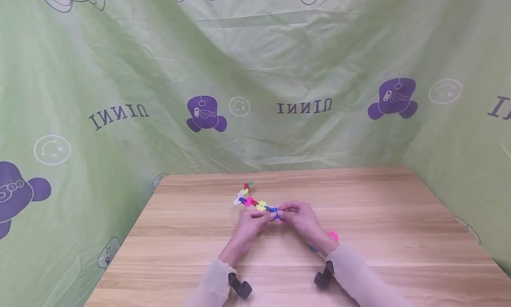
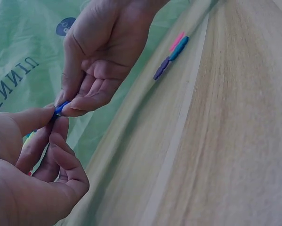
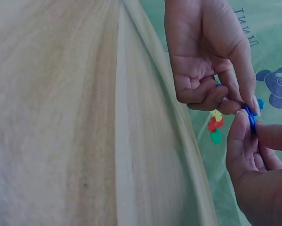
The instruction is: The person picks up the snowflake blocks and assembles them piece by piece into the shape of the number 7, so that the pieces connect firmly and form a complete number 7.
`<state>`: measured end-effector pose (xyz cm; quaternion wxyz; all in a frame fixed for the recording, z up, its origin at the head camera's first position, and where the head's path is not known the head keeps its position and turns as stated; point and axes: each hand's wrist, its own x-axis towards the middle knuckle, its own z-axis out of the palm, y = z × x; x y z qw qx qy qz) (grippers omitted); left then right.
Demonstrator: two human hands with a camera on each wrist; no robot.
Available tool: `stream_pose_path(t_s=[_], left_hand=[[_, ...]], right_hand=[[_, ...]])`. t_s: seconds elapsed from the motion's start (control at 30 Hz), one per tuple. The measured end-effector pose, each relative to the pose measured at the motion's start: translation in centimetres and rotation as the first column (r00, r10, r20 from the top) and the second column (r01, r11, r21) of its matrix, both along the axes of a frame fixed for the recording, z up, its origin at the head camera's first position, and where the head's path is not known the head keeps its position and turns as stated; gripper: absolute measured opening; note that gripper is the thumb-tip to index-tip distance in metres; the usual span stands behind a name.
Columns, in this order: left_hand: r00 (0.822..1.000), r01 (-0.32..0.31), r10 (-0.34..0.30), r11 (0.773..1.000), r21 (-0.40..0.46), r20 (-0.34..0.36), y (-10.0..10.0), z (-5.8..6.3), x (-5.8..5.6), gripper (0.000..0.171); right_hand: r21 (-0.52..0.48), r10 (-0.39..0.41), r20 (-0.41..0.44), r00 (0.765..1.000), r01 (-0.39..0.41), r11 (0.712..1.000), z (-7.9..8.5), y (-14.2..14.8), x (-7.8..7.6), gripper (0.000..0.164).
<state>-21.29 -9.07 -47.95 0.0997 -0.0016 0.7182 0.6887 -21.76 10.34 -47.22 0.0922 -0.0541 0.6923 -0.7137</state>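
A chain of colourful snowflake discs (image 1: 261, 205) slants across the table from the far left to the hands. My left hand (image 1: 249, 229) pinches a dark blue disc (image 1: 274, 210) at the chain's near end between thumb and fingers. From the other side my right hand (image 1: 305, 220) pinches at the same spot, fingertips almost meeting the left ones. Blue plastic (image 2: 60, 108) shows between the fingertips in the left wrist view, and a blue disc (image 3: 250, 120) in the right. Fingers cover most of the joint, so how the pieces fit cannot be told.
A pink disc (image 1: 333, 236) and a blue disc (image 1: 313, 249) lie by the right forearm, partly hidden. The left wrist view also shows a purple disc (image 2: 161, 68). Green printed cloth (image 1: 255, 138) hangs behind the wooden table (image 1: 179, 253). Black wrist cameras (image 1: 241, 288) hang below the sleeves.
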Motion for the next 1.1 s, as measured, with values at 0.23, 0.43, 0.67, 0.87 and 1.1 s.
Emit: stream_pose_path(t_s=[0.23,0.43,0.67,0.87,1.1], left_hand=[[1.0,-0.01,0.01,1.0,-0.004,0.015,-0.1,-0.2,-0.2,0.03],[0.999,-0.024,0.024,1.0,-0.008,0.037,-0.4,-0.2,-0.4,0.029],[0.999,-0.038,0.037,0.999,0.013,0.038,-0.8,0.1,-0.4,0.033],[0.998,-0.04,0.039,0.999,0.018,0.041,-1.2,0.1,-0.7,0.033],[0.998,-0.047,0.047,0.999,0.002,0.05,-1.1,-0.2,-0.8,0.032]], right_hand=[[0.333,0.012,-0.126,0.992,0.031,0.943,1.4,3.0,-0.7,0.021],[0.619,0.143,-0.23,0.963,0.031,0.785,1.9,7.4,-0.9,0.015],[0.703,0.309,-0.144,0.94,-0.122,0.7,1.2,9.5,0.1,0.021],[0.731,0.362,-0.126,0.924,-0.16,0.663,1.0,9.2,0.3,0.017],[0.735,0.356,-0.101,0.929,-0.171,0.656,1.0,9.2,0.4,0.016]])
